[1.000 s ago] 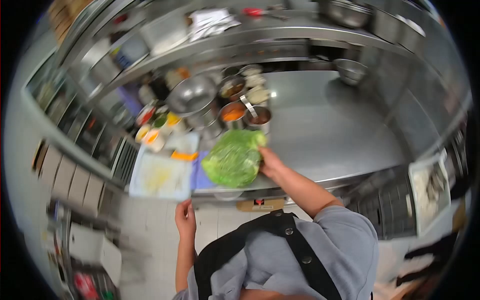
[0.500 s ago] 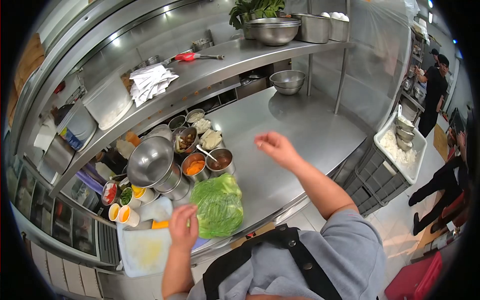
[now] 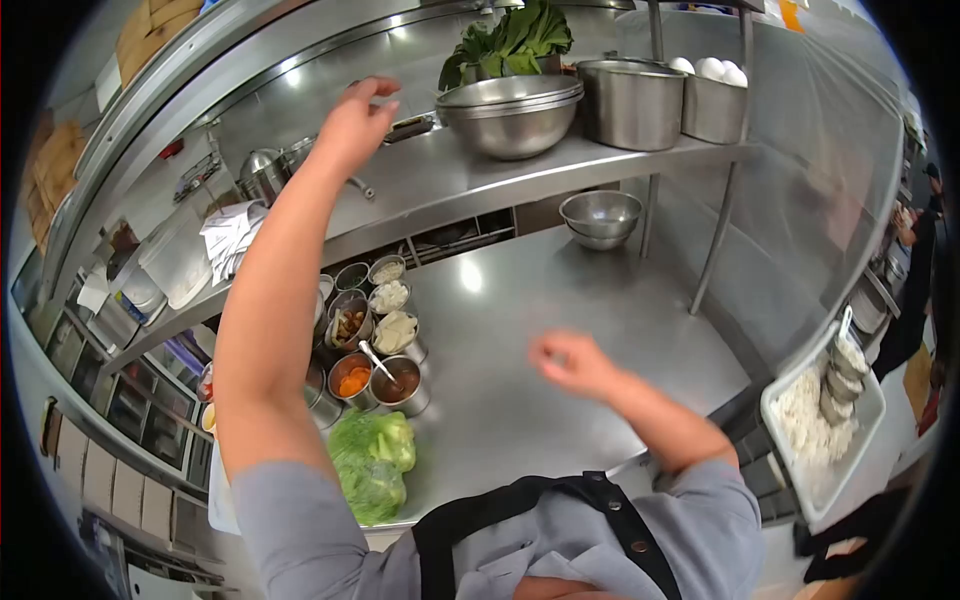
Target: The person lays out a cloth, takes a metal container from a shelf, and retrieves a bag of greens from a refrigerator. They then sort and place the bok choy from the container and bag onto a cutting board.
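Observation:
My left hand [image 3: 358, 122] is raised over the upper shelf, its fingers apart and holding nothing, left of the stacked steel bowls [image 3: 511, 115]. Above the steel counter [image 3: 490, 350] hovers my right hand [image 3: 575, 362], blurred, with its fingers curled; whether it holds anything is too smeared to tell. The wrapped green leafy vegetable [image 3: 372, 465] lies at the counter's front left, touched by neither hand. Behind it stand steel pots of ingredients, one with orange pieces [image 3: 354, 381] and one with brown sauce and a spoon [image 3: 400, 384].
Leafy greens [image 3: 510, 45], a large steel pot [image 3: 632, 103] and a container of white eggs [image 3: 715, 100] are on the shelf [image 3: 470, 205]. Smaller bowls [image 3: 600, 216] sit at the counter's back. A white bin [image 3: 820, 430] stands at right, with a person [image 3: 912, 275] beyond.
My left hand has risen from beside the green vegetable to above the shelf. My right hand, earlier on the vegetable, has moved away and lower over the counter. The view has shifted.

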Available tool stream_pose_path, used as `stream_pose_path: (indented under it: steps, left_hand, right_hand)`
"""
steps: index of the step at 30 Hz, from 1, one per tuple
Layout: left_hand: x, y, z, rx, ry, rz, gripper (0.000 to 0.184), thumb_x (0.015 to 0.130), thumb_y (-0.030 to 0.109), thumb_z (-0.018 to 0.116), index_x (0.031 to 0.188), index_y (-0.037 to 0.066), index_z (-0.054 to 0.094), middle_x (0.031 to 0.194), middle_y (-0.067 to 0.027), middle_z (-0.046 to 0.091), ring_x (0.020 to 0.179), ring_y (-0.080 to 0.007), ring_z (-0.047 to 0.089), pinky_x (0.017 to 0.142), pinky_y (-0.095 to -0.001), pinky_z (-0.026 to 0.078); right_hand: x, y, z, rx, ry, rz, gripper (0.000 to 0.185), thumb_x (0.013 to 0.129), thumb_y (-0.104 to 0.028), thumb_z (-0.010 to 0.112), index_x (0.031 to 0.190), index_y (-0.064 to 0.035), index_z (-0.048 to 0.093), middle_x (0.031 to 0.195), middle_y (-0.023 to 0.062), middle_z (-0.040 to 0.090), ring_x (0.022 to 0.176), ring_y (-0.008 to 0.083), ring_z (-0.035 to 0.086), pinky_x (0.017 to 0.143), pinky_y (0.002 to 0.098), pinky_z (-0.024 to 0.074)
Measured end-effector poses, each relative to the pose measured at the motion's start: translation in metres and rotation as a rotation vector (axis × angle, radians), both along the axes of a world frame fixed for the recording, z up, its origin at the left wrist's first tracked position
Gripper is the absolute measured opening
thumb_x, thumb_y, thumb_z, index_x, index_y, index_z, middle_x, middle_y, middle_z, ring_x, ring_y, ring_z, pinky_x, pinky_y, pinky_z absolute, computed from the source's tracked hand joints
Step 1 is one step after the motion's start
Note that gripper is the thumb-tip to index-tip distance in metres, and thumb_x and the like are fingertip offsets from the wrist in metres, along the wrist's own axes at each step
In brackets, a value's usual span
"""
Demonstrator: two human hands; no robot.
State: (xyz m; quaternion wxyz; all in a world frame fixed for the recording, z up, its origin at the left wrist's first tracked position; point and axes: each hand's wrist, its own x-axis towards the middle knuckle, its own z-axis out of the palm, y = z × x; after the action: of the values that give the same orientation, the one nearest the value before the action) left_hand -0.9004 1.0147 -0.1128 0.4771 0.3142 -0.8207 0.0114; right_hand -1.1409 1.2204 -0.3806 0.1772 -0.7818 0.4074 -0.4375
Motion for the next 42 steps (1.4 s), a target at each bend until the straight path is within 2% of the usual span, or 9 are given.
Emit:
stream_pose_path:
  steps: [2,5,8,11,17,23,27,32,42]
  left_hand:
    - [-0.032,-0.034,0.021,0.108,-0.036,0.042,0.036,0.088,0.027,0.057,0.122,0.013,0.055,0.121,-0.0097,0.058,0.1,-0.0221,0.06,0.089,-0.0336,0.046]
    - [-0.079,-0.08,0.04,0.165,-0.108,-0.021,0.042,0.088,0.035,0.058,0.128,0.023,0.051,0.127,-0.0102,0.053,0.11,-0.0293,0.057,0.094,-0.0373,0.044]
    - [-0.097,-0.109,0.047,0.178,-0.329,-0.069,0.056,0.085,0.045,0.06,0.133,0.021,0.046,0.126,-0.0135,0.055,0.112,-0.0322,0.054,0.096,-0.0395,0.042]
    - [-0.107,-0.102,0.046,0.303,-0.269,-0.037,0.066,0.081,0.052,0.063,0.133,0.015,0.046,0.122,-0.0186,0.057,0.113,-0.0327,0.054,0.096,-0.0396,0.042]
    - [-0.095,-0.102,0.053,0.271,-0.315,0.1,0.083,0.073,0.06,0.067,0.13,0.003,0.047,0.116,-0.0239,0.059,0.108,-0.0332,0.058,0.093,-0.0373,0.043]
    - [-0.05,-0.101,0.048,0.213,-0.22,0.188,0.083,0.071,0.061,0.068,0.125,0.0,0.052,0.112,-0.0198,0.063,0.106,-0.0293,0.06,0.091,-0.0362,0.045]
    - [-0.023,-0.087,0.048,0.263,-0.184,0.449,0.081,0.066,0.062,0.071,0.117,0.0,0.058,0.109,-0.0179,0.064,0.103,-0.0289,0.061,0.089,-0.0366,0.046]
    - [0.041,-0.077,0.032,-0.11,-0.048,0.472,0.078,0.067,0.057,0.073,0.12,0.001,0.056,0.091,-0.0159,0.068,0.075,-0.0229,0.065,0.075,-0.0331,0.05]
    - [0.089,0.026,0.048,0.166,-0.011,0.44,0.077,0.066,0.052,0.077,0.119,0.0,0.057,0.079,-0.0126,0.066,0.065,-0.0182,0.062,0.063,-0.0315,0.051]
  right_hand:
    - [-0.02,0.009,-0.055,0.108,0.152,-0.029,0.018,0.085,-0.019,0.056,0.095,-0.0048,0.061,0.086,0.0155,0.062,0.078,0.0315,0.061,0.067,0.0394,0.0492]
    - [-0.056,0.044,-0.112,0.234,0.376,-0.087,0.016,0.084,-0.022,0.058,0.089,-0.0082,0.063,0.084,0.0123,0.062,0.078,0.0333,0.061,0.067,0.0425,0.0495]
    - [-0.078,0.059,-0.137,0.301,0.257,-0.051,0.015,0.084,-0.022,0.058,0.089,-0.0095,0.064,0.087,0.0113,0.063,0.08,0.0319,0.062,0.068,0.0411,0.0499]
    - [-0.09,0.059,-0.161,0.335,0.189,-0.04,0.014,0.083,-0.02,0.058,0.09,-0.0098,0.064,0.089,0.0105,0.064,0.082,0.0312,0.062,0.069,0.0405,0.0502]
    - [-0.077,0.043,-0.162,0.35,0.278,-0.028,0.014,0.083,-0.02,0.057,0.091,-0.0123,0.065,0.088,0.0078,0.066,0.081,0.0294,0.064,0.071,0.0381,0.051]
    - [-0.069,0.039,-0.161,0.326,0.368,-0.138,0.017,0.082,-0.023,0.058,0.094,-0.0136,0.066,0.093,0.008,0.067,0.081,0.0296,0.064,0.07,0.0384,0.0522]
    - [-0.072,0.042,-0.147,0.404,0.363,-0.137,0.019,0.083,-0.023,0.057,0.096,-0.0127,0.066,0.093,0.0094,0.066,0.082,0.0304,0.064,0.072,0.0385,0.0518]
    - [-0.058,0.046,-0.142,0.327,0.35,-0.235,0.016,0.082,-0.021,0.055,0.09,-0.0102,0.065,0.088,0.01,0.066,0.08,0.0319,0.063,0.071,0.0412,0.0505]
    - [-0.028,0.031,-0.11,0.284,0.283,-0.271,0.014,0.081,-0.015,0.058,0.089,-0.0055,0.064,0.084,0.0142,0.065,0.077,0.0328,0.062,0.066,0.0393,0.0498]
